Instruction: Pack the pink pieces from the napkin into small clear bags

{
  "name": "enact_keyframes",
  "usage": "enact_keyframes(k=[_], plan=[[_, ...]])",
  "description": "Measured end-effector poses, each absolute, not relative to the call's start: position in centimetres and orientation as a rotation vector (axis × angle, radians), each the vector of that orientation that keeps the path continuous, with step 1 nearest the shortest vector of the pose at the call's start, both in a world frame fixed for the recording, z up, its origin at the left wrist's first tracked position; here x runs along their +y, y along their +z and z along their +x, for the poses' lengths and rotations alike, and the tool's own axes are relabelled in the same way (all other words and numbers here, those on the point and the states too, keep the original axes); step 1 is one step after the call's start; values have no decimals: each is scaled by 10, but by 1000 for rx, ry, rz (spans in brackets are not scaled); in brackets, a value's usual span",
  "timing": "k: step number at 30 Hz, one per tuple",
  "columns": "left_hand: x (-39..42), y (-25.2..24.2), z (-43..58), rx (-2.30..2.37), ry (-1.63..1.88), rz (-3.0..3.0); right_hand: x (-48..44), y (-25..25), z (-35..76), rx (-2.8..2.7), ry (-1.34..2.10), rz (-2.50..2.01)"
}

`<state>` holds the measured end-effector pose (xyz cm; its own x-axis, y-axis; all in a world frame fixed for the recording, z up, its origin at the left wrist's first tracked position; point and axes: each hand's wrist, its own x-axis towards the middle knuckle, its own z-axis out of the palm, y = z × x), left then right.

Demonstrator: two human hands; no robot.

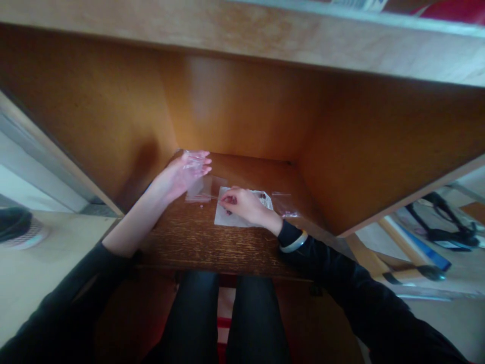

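Note:
My left hand (185,174) is raised over the left part of the wooden surface, palm turned up and fingers stretched out. A clear plastic bag (194,163) lies in it across the palm and fingers. My right hand (242,202) is closed in a pinch above a white sheet (223,219). From its fingertips a thin strand (209,196) runs left; whether it is thread or wire I cannot tell. Small dark red bits (229,212), perhaps beads, lie on the sheet under the fingers, partly hidden by them.
A clear zip bag (197,198) lies left of the sheet, with a tiny pink bead (201,206) near it. Another clear bag (286,206) with small pieces lies to the right. Wooden walls (242,111) enclose the brown desktop (212,250) at the back and sides; a ledge (242,30) overhangs it.

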<state>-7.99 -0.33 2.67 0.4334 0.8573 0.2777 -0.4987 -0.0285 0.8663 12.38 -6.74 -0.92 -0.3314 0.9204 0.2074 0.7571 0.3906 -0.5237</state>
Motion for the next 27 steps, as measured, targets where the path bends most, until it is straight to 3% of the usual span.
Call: enact_keyframes(k=[12,21,27], plan=[[-12,23,-81,388,1148,1179,-52,-24,66,-2390,220,-1417],[-17,13,-78,330,1075,1194,-49,-22,71,-2263,415,-1432],[-29,-3,-66,313,976,1266,-46,2,121,-1816,466,-1408]])
